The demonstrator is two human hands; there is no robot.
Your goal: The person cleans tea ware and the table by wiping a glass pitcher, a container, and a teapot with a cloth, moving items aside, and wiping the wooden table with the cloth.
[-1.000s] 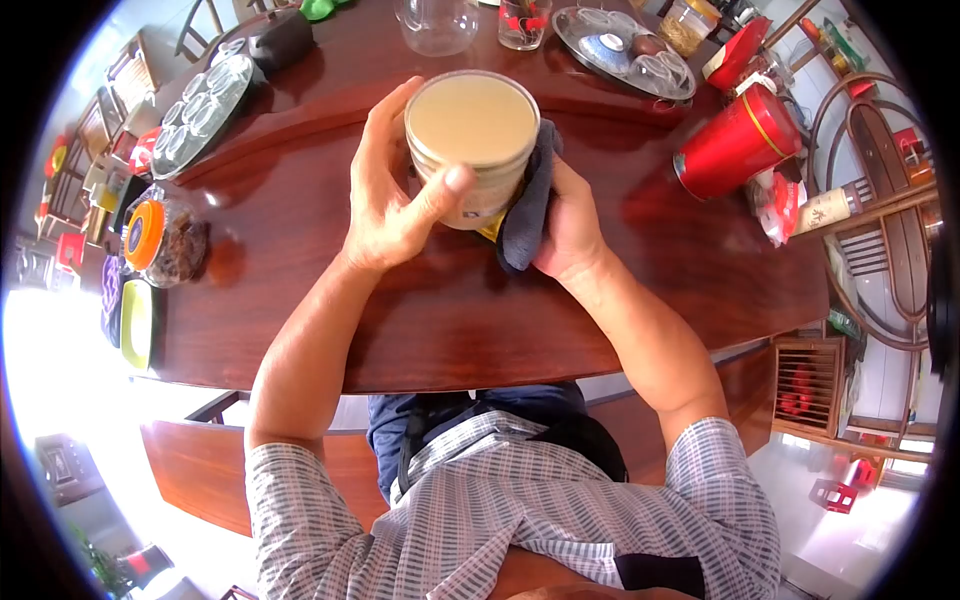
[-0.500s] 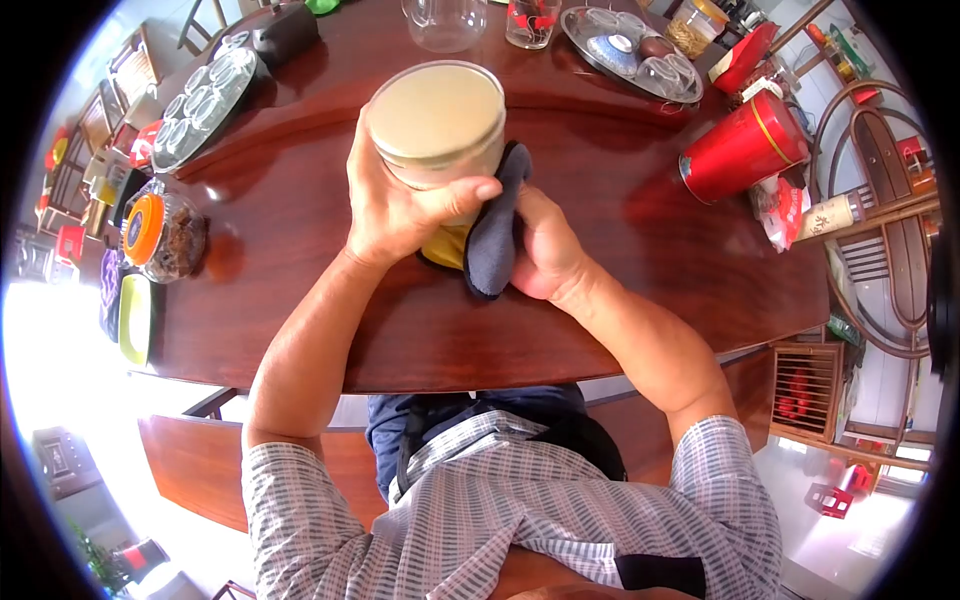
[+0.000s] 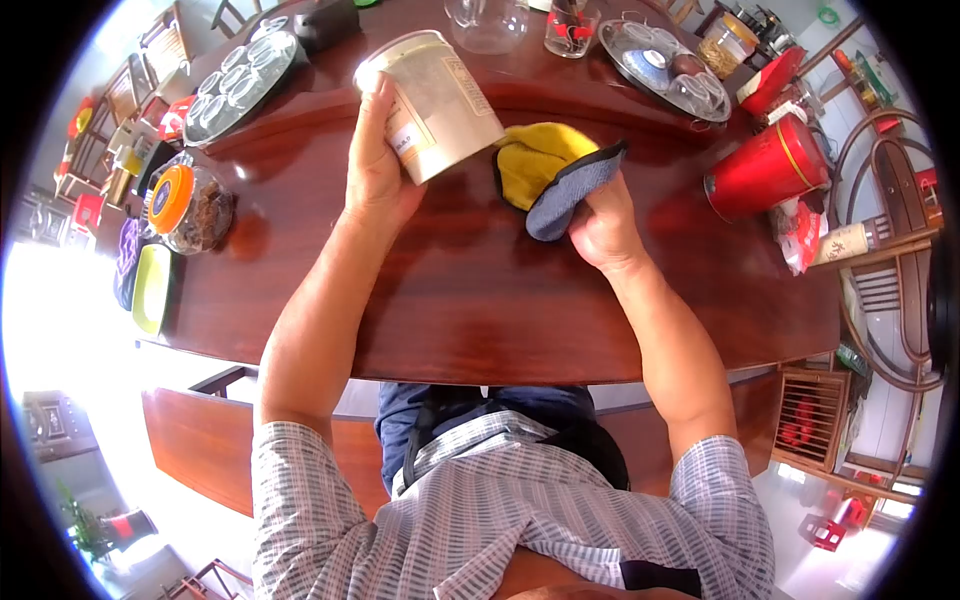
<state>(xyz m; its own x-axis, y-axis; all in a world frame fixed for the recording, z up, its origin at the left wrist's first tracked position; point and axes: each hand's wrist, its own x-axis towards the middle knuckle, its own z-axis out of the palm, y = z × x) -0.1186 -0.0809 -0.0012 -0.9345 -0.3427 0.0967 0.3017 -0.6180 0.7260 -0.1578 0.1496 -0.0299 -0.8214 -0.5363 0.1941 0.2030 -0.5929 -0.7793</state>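
Observation:
My left hand [image 3: 380, 165] is closed around a pale cylindrical canister [image 3: 440, 105] with printed labels on its side. The canister is tilted above the table, its lid end toward the upper left. In my right hand [image 3: 607, 222] is a cloth [image 3: 565, 170], yellow on one face and grey-blue on the other, with a dark edging. My fingers are partly hidden behind its folds. The cloth hangs just right of the canister's lower end; whether the two touch I cannot tell.
Trays of glass cups stand at the back left [image 3: 240, 85] and back right [image 3: 665, 70]. A glass pitcher [image 3: 488, 25] and a tumbler [image 3: 572, 30] are at the back. An orange-lidded jar [image 3: 188, 205] sits left, a red tin [image 3: 765, 168] right. The wooden table [image 3: 500, 310] has a raised inner level.
The canister has tipped from nearly upright so its side shows. My right hand has moved right with the cloth, away from the canister, and the cloth has opened out.

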